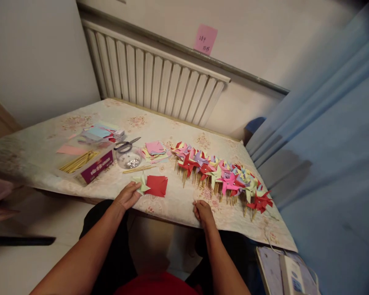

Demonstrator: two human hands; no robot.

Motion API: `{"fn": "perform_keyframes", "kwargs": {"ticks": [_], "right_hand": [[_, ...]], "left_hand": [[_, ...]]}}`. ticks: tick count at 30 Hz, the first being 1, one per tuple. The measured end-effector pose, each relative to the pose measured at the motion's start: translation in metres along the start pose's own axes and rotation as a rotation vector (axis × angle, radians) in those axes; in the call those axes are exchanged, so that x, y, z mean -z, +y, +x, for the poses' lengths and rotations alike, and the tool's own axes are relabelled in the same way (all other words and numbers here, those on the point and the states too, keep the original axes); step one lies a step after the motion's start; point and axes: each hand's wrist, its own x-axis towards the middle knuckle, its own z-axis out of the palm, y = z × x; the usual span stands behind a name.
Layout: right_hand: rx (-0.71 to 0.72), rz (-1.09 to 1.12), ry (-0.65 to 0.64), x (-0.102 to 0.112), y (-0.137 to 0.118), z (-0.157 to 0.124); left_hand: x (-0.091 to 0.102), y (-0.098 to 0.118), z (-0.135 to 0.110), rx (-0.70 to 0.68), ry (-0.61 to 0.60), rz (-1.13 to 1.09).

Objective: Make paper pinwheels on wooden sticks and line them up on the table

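Note:
My left hand [129,196] is closed on a pale green paper pinwheel [142,184] at the table's front edge. Beside it lie red paper squares [157,185] with cut corners. My right hand [203,212] is near the same edge, its fingers pinched together; what they hold, if anything, is too small to make out. Between that hand and the wall spreads a long cluster of colourful paper pinwheels [215,177] on thin sticks. Left of the red squares are loose wooden sticks [138,169] and a clear round bowl of small shiny pieces [128,159].
Scissors [127,144] rest by the bowl. A plastic box [96,166] of sticks stands at the left, with coloured paper [100,132] behind it. More paper squares [154,148] lie mid-table. A radiator [156,73] and a blue curtain [320,143] border the table; a person's hand [1,215] shows at far left.

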Motion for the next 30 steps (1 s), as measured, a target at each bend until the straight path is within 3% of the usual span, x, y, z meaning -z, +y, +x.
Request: {"fn": "perform_keyframes", "kwargs": {"ticks": [13, 30], "right_hand": [[0.000, 0.009, -0.011, -0.001, 0.000, 0.002], [0.041, 0.264, 0.005, -0.003, -0.020, -0.016]], "left_hand": [[0.000, 0.000, 0.002, 0.002, 0.018, -0.004], [0.002, -0.002, 0.008, 0.015, 0.010, -0.007]]}}
